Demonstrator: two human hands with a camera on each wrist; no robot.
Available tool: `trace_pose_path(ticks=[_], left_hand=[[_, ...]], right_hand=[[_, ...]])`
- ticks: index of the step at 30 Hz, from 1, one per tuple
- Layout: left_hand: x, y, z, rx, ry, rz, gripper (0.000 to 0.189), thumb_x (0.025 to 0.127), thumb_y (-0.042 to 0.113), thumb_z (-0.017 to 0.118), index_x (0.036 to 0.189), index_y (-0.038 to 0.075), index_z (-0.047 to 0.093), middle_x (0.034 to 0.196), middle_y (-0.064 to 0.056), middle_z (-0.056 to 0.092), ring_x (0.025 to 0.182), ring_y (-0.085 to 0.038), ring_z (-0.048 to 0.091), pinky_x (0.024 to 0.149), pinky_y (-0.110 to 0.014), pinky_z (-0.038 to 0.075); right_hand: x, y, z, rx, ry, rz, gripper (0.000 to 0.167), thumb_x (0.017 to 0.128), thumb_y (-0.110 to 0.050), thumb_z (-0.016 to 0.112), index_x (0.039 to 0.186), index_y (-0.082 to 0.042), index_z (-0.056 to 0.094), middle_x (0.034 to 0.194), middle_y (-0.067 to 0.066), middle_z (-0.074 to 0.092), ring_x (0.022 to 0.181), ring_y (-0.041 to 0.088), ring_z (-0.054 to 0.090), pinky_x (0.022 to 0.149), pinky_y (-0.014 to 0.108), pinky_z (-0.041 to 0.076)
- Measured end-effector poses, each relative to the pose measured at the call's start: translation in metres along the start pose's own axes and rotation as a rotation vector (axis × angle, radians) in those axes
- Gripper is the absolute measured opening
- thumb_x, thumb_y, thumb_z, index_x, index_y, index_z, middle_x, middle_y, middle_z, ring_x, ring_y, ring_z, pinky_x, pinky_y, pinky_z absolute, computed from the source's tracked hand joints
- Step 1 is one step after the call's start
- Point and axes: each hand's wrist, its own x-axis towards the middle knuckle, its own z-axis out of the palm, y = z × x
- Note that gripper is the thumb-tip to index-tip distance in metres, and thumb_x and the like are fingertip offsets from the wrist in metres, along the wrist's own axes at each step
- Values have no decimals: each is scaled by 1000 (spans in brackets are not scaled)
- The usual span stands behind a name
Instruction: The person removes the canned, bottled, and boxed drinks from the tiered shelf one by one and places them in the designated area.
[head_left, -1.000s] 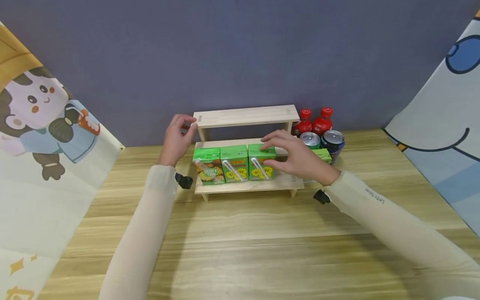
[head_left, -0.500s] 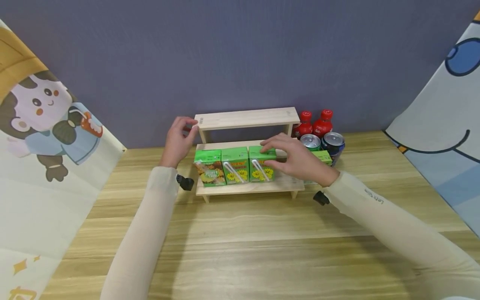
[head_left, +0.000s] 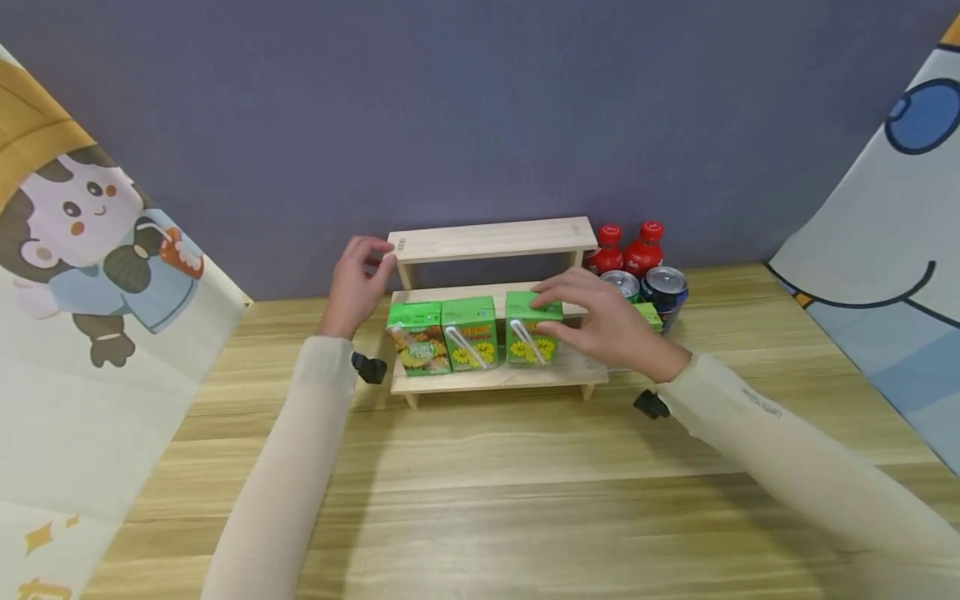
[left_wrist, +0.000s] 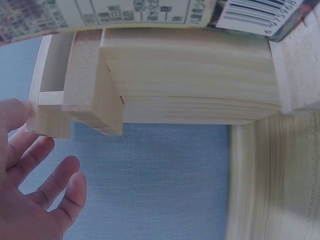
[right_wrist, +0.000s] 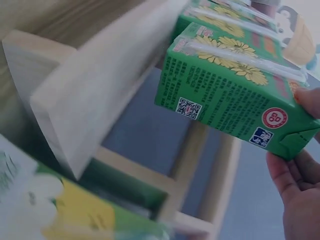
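A two-tier wooden shelf (head_left: 491, 242) stands against the back wall, with three green drink cartons on its lower tier. My left hand (head_left: 354, 279) pinches the left end of the upper board; the left wrist view shows the thumb at the board's edge. My right hand (head_left: 603, 321) grips the top of the right-hand drink carton (head_left: 534, 333), thumb at the front and fingers behind. A narrow gap separates that carton from the middle carton (head_left: 471, 333), which carries a straw on its front. Beside it stands the left carton (head_left: 420, 342), with a different print.
Right of the shelf stand two red-capped bottles (head_left: 643, 250), a dark can (head_left: 663, 293), a silver-topped can (head_left: 621, 283) and a light green carton (head_left: 648, 315), partly hidden by my right hand. A wood-grain table (head_left: 480, 483) extends in front.
The right-hand carton has shifted slightly right with my right hand, opening a gap from the middle carton. My left hand has stayed at the upper board.
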Motion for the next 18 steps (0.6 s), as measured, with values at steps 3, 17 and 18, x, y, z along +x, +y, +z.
trace_pose_path(ticks=[3, 17, 18], left_hand=[[-1, 0, 0, -4, -1, 2, 28, 97, 26, 55, 115, 6, 60, 120, -5, 50, 97, -21, 53, 79, -37, 47], [-16, 6, -6, -30, -31, 34, 30, 97, 28, 55, 115, 5, 60, 119, -6, 50, 96, -22, 53, 78, -37, 47], [-17, 7, -6, -30, -34, 34, 30, 97, 28, 55, 115, 5, 60, 119, -6, 50, 96, -22, 53, 79, -37, 47]], right_hand=[[-2, -4, -12, -16, 38, -1, 28, 78, -13, 79, 104, -14, 70, 116, 1, 61, 102, 16, 54, 85, 34, 44], [-40, -51, -78, -194, 262, 43, 39, 65, 5, 83, 101, -7, 72, 114, 4, 65, 101, 19, 54, 83, 21, 40], [-45, -54, -82, -205, 266, 59, 40, 65, 6, 83, 101, -6, 72, 114, 4, 64, 102, 19, 53, 85, 21, 40]])
